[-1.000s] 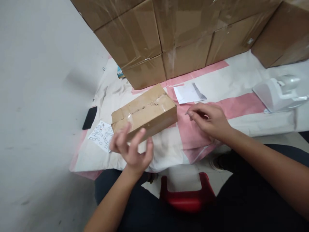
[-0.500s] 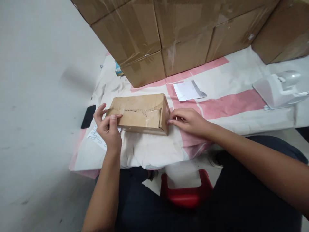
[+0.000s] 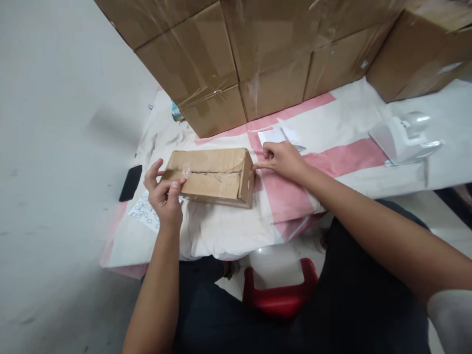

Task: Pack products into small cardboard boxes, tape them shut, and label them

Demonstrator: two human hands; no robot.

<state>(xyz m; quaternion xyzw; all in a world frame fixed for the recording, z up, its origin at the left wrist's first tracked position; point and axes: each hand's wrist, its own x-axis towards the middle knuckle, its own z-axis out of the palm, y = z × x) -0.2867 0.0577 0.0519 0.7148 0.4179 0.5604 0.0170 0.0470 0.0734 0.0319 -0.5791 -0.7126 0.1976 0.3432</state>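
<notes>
A long, low cardboard box [image 3: 212, 186] lies on the cloth-covered table, with a ragged seam and clear tape along its top. My left hand [image 3: 164, 194] is closed on its left end, the thumb on the near top edge and other fingers around the end. At the opposite end, my right hand [image 3: 282, 158] puts one outstretched digit against the side of the box. Its other fingers are bent and stand apart from that digit, with nothing visible between them.
Big taped cartons [image 3: 206, 59] stand stacked behind the box. A black phone [image 3: 131, 183] and printed sheet [image 3: 144, 211] lie at left. Folded white paper [image 3: 271, 136] is behind my right hand, and a white tape dispenser [image 3: 400, 137] stands right. Below is a red stool [image 3: 282, 297].
My right hand has shifted slightly up along the box's right end, and one digit now points straight at it. My left hand keeps its hold. The whole view has moved a little.
</notes>
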